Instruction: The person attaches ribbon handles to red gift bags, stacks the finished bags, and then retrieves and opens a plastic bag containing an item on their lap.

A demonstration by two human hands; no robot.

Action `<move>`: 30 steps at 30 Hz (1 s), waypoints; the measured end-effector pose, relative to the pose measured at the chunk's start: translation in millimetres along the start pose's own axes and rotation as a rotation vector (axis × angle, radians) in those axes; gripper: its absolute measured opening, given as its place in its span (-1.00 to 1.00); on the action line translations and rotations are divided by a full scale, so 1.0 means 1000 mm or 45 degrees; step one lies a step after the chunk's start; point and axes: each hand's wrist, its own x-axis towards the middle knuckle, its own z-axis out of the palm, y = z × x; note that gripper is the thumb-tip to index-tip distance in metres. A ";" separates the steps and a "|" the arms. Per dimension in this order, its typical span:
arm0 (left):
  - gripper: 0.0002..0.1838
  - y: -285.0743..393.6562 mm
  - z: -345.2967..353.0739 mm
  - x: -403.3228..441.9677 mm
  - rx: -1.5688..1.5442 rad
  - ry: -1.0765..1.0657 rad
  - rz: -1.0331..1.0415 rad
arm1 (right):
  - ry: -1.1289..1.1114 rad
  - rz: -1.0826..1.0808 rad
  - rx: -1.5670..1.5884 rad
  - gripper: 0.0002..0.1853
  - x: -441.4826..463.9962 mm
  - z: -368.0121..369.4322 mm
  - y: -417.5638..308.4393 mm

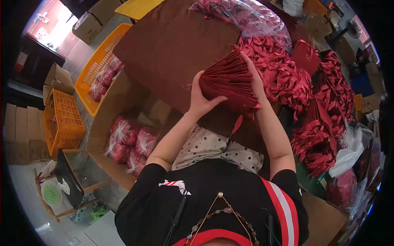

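Between my two hands is a stack of dark red folded pieces (230, 82), fanned out like pleats, above the brown cloth-covered table (160, 49). My left hand (201, 96) grips its left side, the thumb lying across the front. Along the right edge lies my right hand (255, 80), fingers pointing up. Red ribbon ends stick out at the stack's top and lower right, and one ribbon (237, 124) hangs down toward my lap. Just right of my right hand is a big pile of red ribboned pieces (283, 78).
More fanned red bundles (318, 135) lie at the right, near a white plastic bag (349, 151). Clear plastic (262, 20) covers part of the pile. At left are a cardboard box (102, 119) with bagged red goods (123, 137) and orange crates (82, 78).
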 end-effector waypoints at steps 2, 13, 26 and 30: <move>0.11 0.000 -0.004 0.001 -0.123 -0.056 -0.076 | -0.039 -0.069 -0.467 -0.43 0.018 -0.024 -0.002; 0.11 0.009 -0.006 0.008 -0.179 -0.110 -0.140 | -0.443 -0.699 -2.325 -0.07 -0.027 0.075 -0.023; -0.01 0.005 -0.005 0.013 -0.258 -0.107 -0.176 | 0.025 -0.353 -1.188 -0.22 -0.005 0.018 -0.051; 0.03 -0.001 -0.007 0.013 -0.264 -0.154 -0.115 | -0.127 0.160 -0.133 -0.03 0.009 -0.011 -0.030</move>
